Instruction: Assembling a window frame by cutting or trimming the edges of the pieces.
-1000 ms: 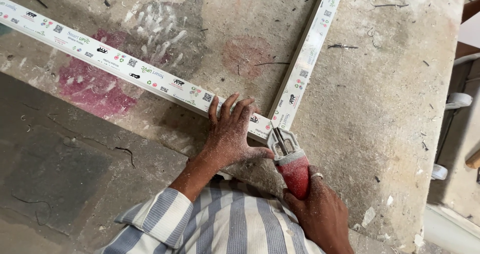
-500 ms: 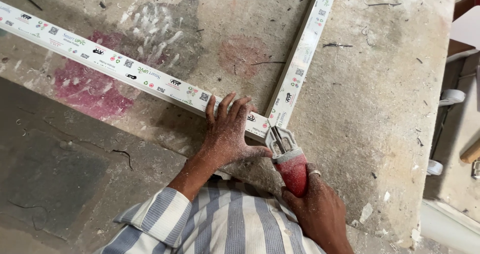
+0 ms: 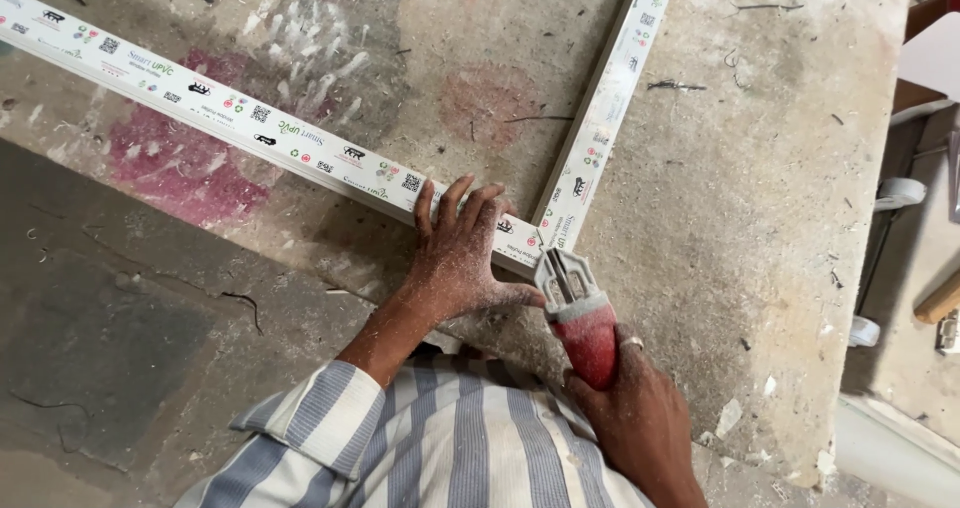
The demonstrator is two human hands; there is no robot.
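Note:
Two white plastic frame bars meet in a corner on a dusty stone worktop [image 3: 760, 188]. The long bar [image 3: 230, 113] runs from the upper left to the corner; the other bar [image 3: 610, 98] runs up to the top edge. My left hand [image 3: 460, 258] lies flat with fingers spread on the long bar, just left of the corner. My right hand [image 3: 635, 423], with a ring on one finger, grips a red-handled tool [image 3: 585, 333]. The tool's grey metal head [image 3: 560, 273] sits against the corner joint.
Pink and red stains [image 3: 170, 158] mark the worktop, with shavings and dust scattered over it. The worktop's edge runs down the right side; beyond it lie white rolls [image 3: 900, 193] and a wooden piece [image 3: 940, 298]. My striped sleeve [image 3: 440, 448] fills the bottom centre.
Both hands and the tool keep their place at the corner. Only the view has shifted slightly.

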